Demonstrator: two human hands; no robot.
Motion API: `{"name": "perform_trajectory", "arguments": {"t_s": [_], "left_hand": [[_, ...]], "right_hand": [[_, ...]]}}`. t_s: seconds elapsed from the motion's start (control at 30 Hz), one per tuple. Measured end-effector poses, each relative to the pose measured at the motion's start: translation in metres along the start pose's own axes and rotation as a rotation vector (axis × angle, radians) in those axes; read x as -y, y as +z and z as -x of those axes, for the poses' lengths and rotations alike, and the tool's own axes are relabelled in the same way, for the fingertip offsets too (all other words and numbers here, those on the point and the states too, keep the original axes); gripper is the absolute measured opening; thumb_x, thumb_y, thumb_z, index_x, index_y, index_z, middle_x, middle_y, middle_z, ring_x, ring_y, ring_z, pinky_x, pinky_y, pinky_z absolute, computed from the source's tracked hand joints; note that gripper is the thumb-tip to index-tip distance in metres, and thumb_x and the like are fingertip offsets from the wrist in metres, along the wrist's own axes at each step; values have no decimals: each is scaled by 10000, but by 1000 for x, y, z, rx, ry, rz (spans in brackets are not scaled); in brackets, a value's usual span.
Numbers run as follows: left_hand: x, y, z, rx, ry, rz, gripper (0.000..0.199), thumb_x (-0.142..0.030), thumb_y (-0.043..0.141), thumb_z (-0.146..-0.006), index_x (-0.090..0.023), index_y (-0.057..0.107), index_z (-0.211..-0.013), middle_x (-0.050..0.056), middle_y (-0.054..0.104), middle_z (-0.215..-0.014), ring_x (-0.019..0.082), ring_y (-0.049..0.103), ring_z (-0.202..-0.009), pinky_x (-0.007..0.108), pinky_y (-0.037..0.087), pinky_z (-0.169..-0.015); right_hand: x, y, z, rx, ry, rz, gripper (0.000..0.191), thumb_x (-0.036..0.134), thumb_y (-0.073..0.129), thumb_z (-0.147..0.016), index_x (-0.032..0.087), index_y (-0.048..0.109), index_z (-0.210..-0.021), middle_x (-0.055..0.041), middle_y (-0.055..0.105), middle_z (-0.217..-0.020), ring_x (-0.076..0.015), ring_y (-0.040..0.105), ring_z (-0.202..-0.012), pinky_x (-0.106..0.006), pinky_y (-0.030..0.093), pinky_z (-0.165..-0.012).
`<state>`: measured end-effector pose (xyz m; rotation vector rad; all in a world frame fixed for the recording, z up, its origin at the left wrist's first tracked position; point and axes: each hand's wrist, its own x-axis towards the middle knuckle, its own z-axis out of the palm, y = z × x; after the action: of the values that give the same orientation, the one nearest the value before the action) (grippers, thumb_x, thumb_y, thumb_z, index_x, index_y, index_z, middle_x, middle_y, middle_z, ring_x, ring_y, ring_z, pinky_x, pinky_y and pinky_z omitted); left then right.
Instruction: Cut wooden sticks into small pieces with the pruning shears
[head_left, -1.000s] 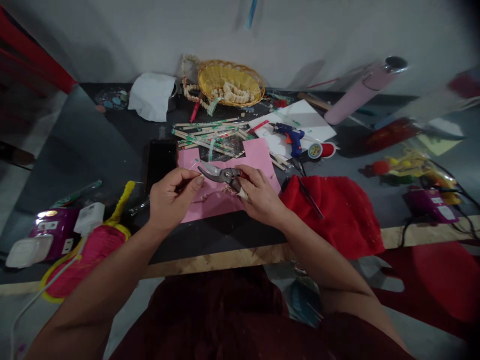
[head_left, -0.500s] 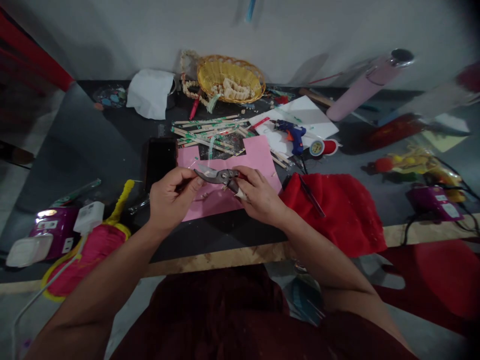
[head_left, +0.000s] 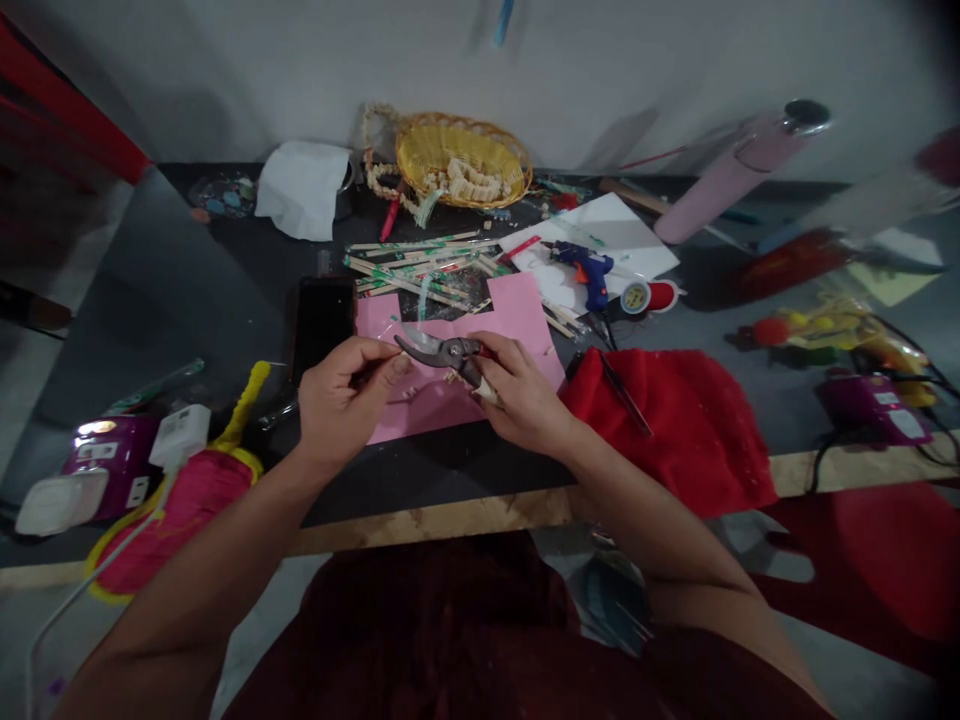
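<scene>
My right hand [head_left: 521,395] is wrapped round the handles of a pair of pruning shears [head_left: 448,353], whose blades point left and stand apart. My left hand [head_left: 346,400] is closed in a pinch at the blade tips, on a small pale piece [head_left: 403,357] that shows only in part. Both hands are over a pink paper [head_left: 525,310] with a few small pale bits on it. Behind the paper lies a loose pile of thin wooden sticks [head_left: 420,262] with green-marked wrappers.
A black phone [head_left: 321,318] lies left of the paper. Behind are a yellow basket [head_left: 461,150] and a white cloth [head_left: 304,190]. To the right are a blue glue gun [head_left: 590,270], red thread [head_left: 661,296], red fabric [head_left: 682,420] and a pink bottle [head_left: 739,175].
The shears' blades have opened wider and shifted slightly right. Both hands have stayed almost in place. The whole view has shifted very slightly.
</scene>
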<state>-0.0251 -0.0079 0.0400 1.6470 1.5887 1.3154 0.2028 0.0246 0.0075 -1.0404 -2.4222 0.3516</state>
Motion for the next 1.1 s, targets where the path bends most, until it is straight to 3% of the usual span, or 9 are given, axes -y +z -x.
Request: {"name": "perform_trajectory", "arguments": {"t_s": [1.1], "left_hand": [[-1,2,0,-6,-11,-24,123,-303,686,-799,-187,673,-840,14,716,-792,138,662,-708,242,500,-643]], "right_hand": [[0,-1,1,21,-12,-104,348,178,484,-870,192,492,-1218,-159,447,-1345,-295,440,-1253,-515,457,-992]]}}
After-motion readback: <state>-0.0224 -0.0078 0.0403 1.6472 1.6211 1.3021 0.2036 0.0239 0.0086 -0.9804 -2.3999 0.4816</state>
